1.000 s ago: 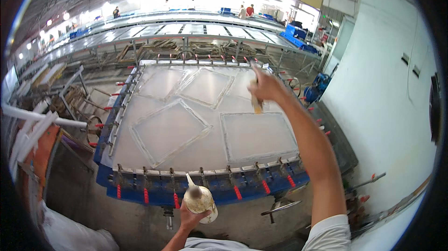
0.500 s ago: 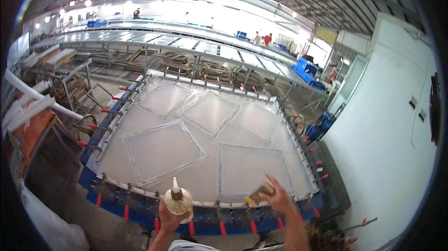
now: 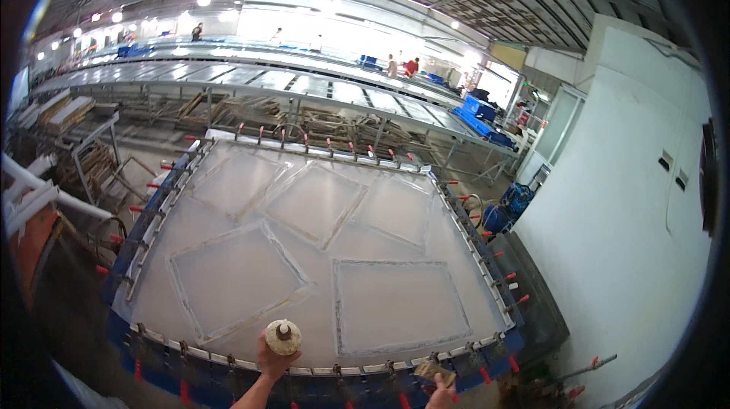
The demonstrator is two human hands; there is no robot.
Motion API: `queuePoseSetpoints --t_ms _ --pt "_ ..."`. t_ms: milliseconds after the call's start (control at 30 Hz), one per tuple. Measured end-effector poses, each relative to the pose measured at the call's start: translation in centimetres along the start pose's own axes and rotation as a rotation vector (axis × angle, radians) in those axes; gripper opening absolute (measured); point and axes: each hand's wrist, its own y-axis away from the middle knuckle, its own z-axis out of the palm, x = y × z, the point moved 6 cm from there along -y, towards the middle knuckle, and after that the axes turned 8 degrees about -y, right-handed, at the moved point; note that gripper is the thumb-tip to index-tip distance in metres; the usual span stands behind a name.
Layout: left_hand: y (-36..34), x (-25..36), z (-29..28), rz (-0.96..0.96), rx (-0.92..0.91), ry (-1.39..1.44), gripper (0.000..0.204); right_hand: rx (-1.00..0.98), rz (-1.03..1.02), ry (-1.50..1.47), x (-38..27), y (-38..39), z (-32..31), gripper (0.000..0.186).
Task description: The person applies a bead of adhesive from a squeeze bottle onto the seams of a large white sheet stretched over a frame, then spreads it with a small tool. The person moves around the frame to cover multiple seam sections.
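Wrapped round a whitish squeeze bottle [image 3: 282, 342] with a nozzle is my left hand [image 3: 271, 362], at the near edge of a wide table. My right hand [image 3: 441, 394] grips a small flat yellow-brown piece [image 3: 435, 372], perhaps a brush or scraper; its kind is unclear. That hand is low at the near right edge, partly cut off by the picture's bottom. Beyond both hands a pale translucent sheet [image 3: 319, 276] is stretched over the table. Several rectangular frames show at or under it, the nearest right frame [image 3: 391, 263] having grey, smeared borders.
Clamps with red handles, such as one near-left clamp [image 3: 138, 370], line the sheet's edges. Stacked wooden frames [image 3: 357, 129] lie beneath long tables [image 3: 251, 78] behind. A white wall [image 3: 623, 181] rises at right; white rolls [image 3: 68, 200] stick out at left. A few people stand far off.
My right hand has dropped down and back with the flat piece, away from the sheet. My left hand still holds the bottle, its nozzle now foreshortened. The whole view has shifted slightly.
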Motion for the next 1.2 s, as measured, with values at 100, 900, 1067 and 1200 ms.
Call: queuePoseSetpoints --t_ms 100,900,1067,1200 --pt "1.3 1.4 -1.4 0.028 -0.048 -0.069 0.101 -0.126 0.202 -0.081 -2.5 2.6 4.3 0.058" --pt "0.4 3.4 -2.6 0.016 -0.077 0.021 0.115 -0.482 0.225 -0.208 -5.0 5.4 12.8 0.02" --pt "0.4 3.7 -2.7 0.048 -0.044 -0.068 0.116 -0.397 0.185 -0.224 -5.0 5.5 11.5 0.018" --pt "0.5 2.6 -2.5 0.118 -0.034 -0.073 0.117 -0.386 0.226 -0.195 -3.8 5.5 10.9 0.022"
